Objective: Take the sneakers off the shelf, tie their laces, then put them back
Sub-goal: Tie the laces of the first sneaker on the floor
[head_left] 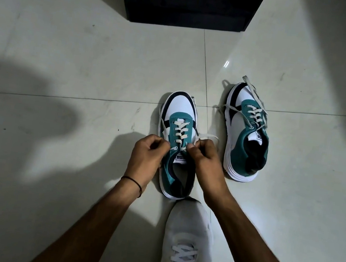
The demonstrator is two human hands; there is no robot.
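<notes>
Two teal, white and navy sneakers stand on the tiled floor. The left sneaker is right in front of me, toe pointing away. My left hand and my right hand are both closed on its white laces at the top eyelets, one hand on each side of the tongue. Loose lace ends trail off both sides of that shoe. The right sneaker sits apart to the right, its laces loose and spread over the toe and the floor.
A black shelf unit stands on the floor at the top centre, its inside dark. My own foot in a white shoe rests just behind the left sneaker. Pale floor tiles lie to the left and far right.
</notes>
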